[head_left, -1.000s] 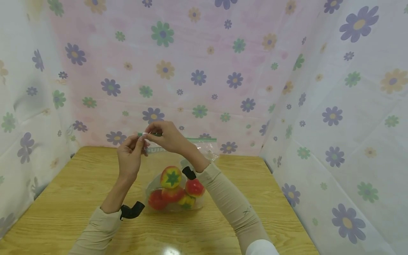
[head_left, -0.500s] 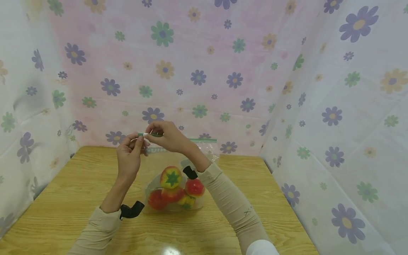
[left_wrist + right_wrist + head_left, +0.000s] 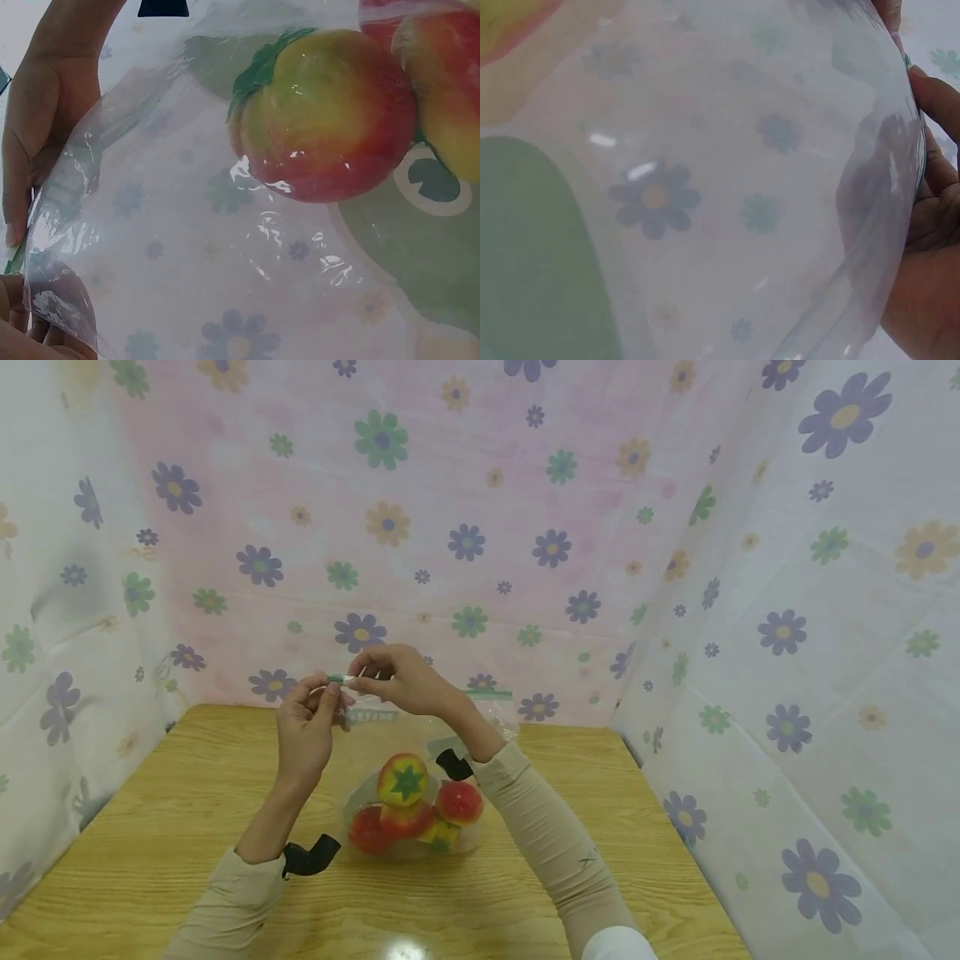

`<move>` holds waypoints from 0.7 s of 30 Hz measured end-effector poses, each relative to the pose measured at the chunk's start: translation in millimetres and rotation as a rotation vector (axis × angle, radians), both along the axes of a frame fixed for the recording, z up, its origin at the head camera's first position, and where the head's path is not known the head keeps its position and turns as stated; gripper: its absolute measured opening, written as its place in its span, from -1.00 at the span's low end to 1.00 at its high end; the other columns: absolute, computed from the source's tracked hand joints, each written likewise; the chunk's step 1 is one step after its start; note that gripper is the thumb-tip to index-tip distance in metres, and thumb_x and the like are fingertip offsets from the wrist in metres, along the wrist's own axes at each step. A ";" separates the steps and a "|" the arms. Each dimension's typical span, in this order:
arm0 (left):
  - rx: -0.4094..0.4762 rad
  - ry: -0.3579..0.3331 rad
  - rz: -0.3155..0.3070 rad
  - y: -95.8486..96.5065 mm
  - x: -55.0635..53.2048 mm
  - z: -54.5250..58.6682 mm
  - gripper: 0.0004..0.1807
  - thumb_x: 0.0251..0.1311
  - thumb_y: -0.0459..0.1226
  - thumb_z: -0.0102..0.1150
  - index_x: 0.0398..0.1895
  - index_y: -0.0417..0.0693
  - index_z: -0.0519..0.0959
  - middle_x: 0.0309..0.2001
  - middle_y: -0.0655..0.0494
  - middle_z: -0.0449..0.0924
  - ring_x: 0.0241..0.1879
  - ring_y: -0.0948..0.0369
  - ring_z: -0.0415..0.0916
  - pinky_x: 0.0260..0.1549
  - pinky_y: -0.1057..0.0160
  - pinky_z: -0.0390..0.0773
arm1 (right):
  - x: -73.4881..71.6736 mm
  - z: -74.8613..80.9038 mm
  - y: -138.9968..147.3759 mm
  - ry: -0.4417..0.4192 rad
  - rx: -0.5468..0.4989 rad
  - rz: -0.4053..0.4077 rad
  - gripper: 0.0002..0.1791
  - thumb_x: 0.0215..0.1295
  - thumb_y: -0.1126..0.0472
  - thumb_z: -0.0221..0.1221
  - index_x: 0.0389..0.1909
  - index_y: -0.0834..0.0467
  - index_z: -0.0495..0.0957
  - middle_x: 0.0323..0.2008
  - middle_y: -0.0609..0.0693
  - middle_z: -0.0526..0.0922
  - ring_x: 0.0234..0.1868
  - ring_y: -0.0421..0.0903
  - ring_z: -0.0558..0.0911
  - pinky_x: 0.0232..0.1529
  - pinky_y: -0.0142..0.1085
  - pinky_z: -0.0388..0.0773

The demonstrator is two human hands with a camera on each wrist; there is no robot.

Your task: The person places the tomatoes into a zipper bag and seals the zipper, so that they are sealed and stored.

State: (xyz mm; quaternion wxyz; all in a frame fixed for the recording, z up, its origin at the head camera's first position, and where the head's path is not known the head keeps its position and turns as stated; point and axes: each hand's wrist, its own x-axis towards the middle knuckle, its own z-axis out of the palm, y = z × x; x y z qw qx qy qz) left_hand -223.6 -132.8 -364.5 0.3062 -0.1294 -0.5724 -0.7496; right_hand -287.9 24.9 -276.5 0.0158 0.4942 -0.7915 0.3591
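Observation:
A clear zip bag stands on the table, with several red and yellow toy fruits in its lower part. A green strip runs along its top edge. At the strip's left end my left hand pinches the bag's corner between thumb and fingers. Close beside it, my right hand pinches the small white slider on the strip. In the left wrist view, one red-yellow fruit with a green leaf shows through the plastic. The right hand and forearm hide the strip's middle.
The wooden table extends around the bag on all sides. Flowered cloth walls enclose it at the back, left and right. Black camera mounts sit at both wrists, the right one close in front of the bag.
My right hand has shifted slightly right with the white slider, and more green strip shows between the two hands. The left hand and the fruits stay nearly still.

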 end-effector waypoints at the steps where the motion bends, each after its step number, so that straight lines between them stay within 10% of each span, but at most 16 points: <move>1: -0.006 -0.007 0.003 -0.5 0.3 -0.1 -0.87 0.50 -0.34 0.05 -0.10 -0.22 0.56 -0.48 0.18 0.59 -0.49 0.31 0.52 -0.54 0.46 0.60 | -0.6 -0.2 0.7 -0.005 0.000 0.002 -0.87 0.47 0.27 0.20 -0.08 0.23 0.63 -0.30 0.05 0.68 -0.42 -0.17 0.62 -0.39 -0.37 0.60; 21: 0.018 -0.068 0.004 -5.5 -0.5 -2.2 -0.91 0.51 -0.31 0.06 -0.12 -0.11 0.56 -0.46 0.22 0.63 -0.55 0.31 0.52 -0.57 0.45 0.59 | -0.3 7.0 24.0 -0.072 0.044 -0.011 -0.87 0.47 0.23 0.21 -0.14 0.22 0.66 -0.28 0.12 0.69 -0.40 0.04 0.61 -0.35 -0.25 0.65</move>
